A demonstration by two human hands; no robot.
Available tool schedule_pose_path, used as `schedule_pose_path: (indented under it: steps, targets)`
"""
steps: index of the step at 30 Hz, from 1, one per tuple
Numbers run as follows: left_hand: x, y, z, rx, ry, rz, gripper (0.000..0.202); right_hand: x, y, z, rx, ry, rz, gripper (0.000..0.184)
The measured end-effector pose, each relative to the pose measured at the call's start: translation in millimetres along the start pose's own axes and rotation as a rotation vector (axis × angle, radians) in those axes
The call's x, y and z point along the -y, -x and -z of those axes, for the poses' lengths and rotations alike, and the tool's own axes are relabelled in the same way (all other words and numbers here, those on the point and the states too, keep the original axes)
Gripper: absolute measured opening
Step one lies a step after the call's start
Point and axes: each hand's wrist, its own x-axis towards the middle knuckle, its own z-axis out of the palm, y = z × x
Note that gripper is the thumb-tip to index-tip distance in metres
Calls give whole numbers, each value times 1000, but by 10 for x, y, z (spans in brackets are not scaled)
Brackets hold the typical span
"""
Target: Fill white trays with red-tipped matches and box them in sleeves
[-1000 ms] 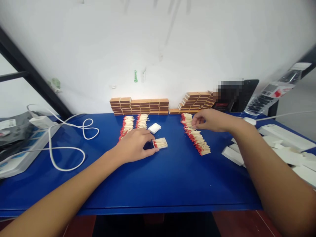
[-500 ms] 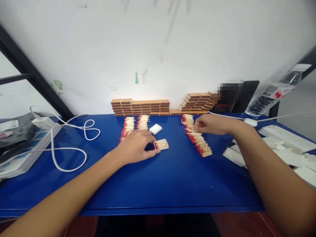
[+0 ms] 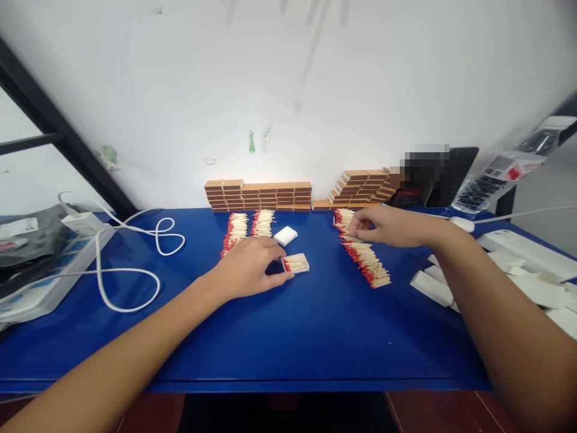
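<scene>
My left hand grips the left end of a small white matchbox tray between thumb and fingers. Red-headed matches lie flat inside the tray. Behind it rests a white piece, like a matchbox part. My right hand is over a long slanting row of matches, with its fingertips pinched down at the row's middle; the exact matches between them are hidden. Two shorter rows of matches stretch out behind my left hand, partly covered by it.
Brown matchboxes stand stacked in a low wall and a slanted pile against the white wall. White cardboard pieces and a plastic bottle are on the right. A white cable loops beside a power strip on the left.
My right hand has shifted slightly left along the match row. My left hand keeps its hold on the tray. The whole view has moved a little.
</scene>
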Motion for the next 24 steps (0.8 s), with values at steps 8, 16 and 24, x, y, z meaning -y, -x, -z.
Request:
schedule_pose_path:
  steps: [8, 16, 24]
  targets:
    - [-37, -10, -12, 7, 22, 12, 27, 641, 65, -340, 110, -163, 169, 30]
    - [-34, 4, -22, -5, -3, -17, 27, 851, 84, -665, 4, -95, 333, 10]
    - [-17, -1, -33, -6, 26, 1, 28, 752, 78, -384, -104, -47, 299, 24]
